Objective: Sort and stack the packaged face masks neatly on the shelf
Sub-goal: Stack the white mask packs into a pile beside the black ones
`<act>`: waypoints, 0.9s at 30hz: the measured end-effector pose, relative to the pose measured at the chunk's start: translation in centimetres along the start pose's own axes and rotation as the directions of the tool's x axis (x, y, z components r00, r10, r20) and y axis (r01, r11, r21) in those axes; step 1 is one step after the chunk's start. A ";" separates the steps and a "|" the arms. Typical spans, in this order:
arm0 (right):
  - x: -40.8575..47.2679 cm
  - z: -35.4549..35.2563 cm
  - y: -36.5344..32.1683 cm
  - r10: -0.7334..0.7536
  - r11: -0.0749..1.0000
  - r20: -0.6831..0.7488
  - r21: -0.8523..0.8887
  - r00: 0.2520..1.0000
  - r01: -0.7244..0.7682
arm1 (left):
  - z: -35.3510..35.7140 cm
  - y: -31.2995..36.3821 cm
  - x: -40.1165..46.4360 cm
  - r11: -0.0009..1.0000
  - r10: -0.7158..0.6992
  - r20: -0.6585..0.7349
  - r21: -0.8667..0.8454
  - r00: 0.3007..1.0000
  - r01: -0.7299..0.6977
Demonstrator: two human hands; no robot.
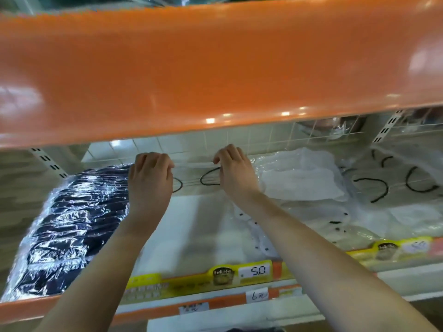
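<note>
Clear plastic crinkles around a pack of white masks (191, 185) at the back of the shelf (203, 236), between the dark stack (76, 226) and the white pile (302, 180). Left hand (149, 180) and right hand (236, 172) each pinch an end with curled fingers; lower it level, edges squared.

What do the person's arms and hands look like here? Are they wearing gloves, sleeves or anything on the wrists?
Both are bare. The left hand and right hand have no gloves, and no ring, watch or bracelet shows on the sides facing the camera. Both forearms are uncovered all the way down to the bottom edge of the picture, so no sleeve is in view.
</note>
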State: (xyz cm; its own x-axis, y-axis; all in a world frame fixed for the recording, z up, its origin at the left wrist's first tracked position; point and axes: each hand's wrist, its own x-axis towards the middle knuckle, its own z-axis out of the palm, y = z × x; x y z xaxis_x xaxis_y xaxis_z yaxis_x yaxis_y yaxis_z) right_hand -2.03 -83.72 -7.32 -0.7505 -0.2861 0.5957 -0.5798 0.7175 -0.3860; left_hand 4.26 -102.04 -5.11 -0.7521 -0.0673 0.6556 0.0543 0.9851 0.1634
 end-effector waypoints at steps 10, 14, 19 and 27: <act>-2.5 2.2 -0.3 0.208 0.952 0.413 -0.295 0.887 -0.085 | 2.5 -2.1 -3.0 0.999 0.009 0.249 -0.033 0.969 0.000; -3.6 2.9 -0.8 0.177 0.952 0.412 -0.303 0.894 -0.048 | 3.2 -2.4 -4.6 0.998 -0.062 0.355 -0.004 0.933 0.068; -3.7 3.4 -1.2 0.173 0.949 0.397 -0.314 0.901 -0.044 | 3.6 -2.0 -5.1 0.999 -0.050 0.404 0.018 0.913 0.046; -3.6 3.0 -1.5 0.226 0.892 0.329 -0.449 0.917 -0.059 | 4.0 -0.8 -5.4 0.999 -0.016 0.465 -0.022 0.885 0.029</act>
State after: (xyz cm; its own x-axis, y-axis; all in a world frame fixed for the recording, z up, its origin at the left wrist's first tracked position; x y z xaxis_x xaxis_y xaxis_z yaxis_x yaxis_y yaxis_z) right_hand 0.62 -85.71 -10.98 -0.9235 -0.3089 0.2276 -0.3305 0.9417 -0.0628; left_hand 5.63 -101.83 -11.74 -0.9721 -0.0012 0.2347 0.0468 0.9789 0.1990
